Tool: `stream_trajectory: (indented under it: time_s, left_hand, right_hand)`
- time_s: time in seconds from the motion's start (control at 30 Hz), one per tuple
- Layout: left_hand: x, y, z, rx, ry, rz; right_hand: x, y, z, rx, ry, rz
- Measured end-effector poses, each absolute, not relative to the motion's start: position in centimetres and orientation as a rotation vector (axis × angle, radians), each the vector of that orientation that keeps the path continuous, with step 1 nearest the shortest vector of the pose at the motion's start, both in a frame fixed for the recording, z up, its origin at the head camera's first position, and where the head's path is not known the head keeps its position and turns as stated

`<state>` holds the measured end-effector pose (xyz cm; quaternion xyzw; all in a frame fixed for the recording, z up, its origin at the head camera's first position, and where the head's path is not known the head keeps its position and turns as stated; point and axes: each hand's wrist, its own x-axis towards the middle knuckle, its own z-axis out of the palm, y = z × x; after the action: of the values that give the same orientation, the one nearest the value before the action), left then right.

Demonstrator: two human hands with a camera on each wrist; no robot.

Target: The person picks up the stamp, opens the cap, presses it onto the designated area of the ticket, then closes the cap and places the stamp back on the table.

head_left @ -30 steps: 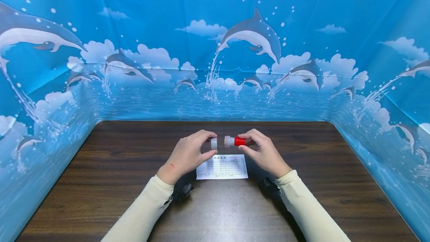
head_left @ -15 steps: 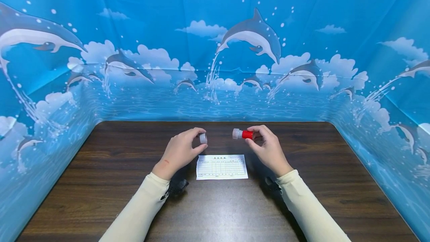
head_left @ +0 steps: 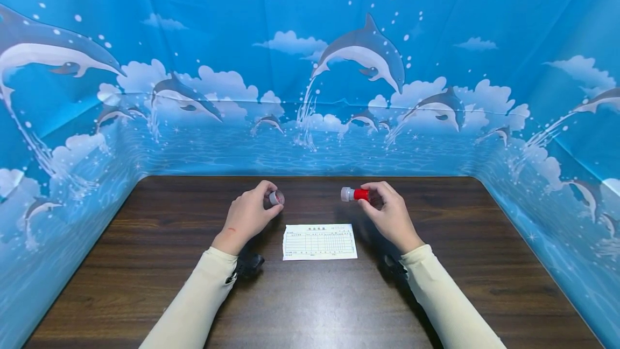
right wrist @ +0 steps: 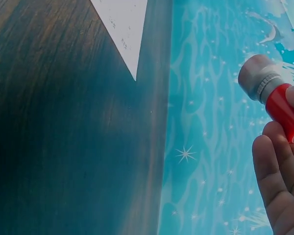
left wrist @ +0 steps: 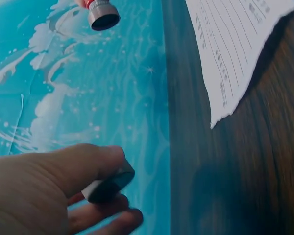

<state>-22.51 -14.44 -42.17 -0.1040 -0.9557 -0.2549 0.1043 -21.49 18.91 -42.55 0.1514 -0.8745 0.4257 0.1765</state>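
Note:
My left hand (head_left: 248, 215) pinches a small translucent round cap (head_left: 276, 198) between thumb and fingers, its open side tipped toward the head camera. The left wrist view shows the cap (left wrist: 109, 185) from the side, partly behind the thumb. My right hand (head_left: 391, 214) grips the red handle of a round stamp (head_left: 360, 194), held sideways with its clear, wide end pointing left. In the right wrist view, the stamp (right wrist: 279, 103) has a pinkish end and a ridged collar. A printed receipt slip (head_left: 319, 242) lies on the table between the hands, nearer the person.
The dark wood table (head_left: 310, 306) has a back edge just beyond the hands. A blue curtain (head_left: 242, 149) with dolphins surrounds its back and sides. Dark wrist cameras sit under both cream sleeves (head_left: 186, 298).
Both hands have drawn apart, the left with the cap going left and the right with the stamp going right and slightly away. The cap has turned to show its open side. The slip stays put.

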Motion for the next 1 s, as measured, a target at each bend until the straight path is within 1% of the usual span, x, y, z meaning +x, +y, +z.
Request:
stream_trajectory:
  time_s: [0.23, 1.0]
  left_hand:
    - [-22.9, -15.6, -42.8, -0.17, -2.873, -0.735]
    - [-23.9, -18.0, -44.4, -0.091, -2.913, -0.665]
  right_hand:
    - [-21.6, 18.8, -42.5, 0.438, -2.463, 1.228]
    - [-22.0, 19.7, -43.0, 0.364, -2.531, 1.168]
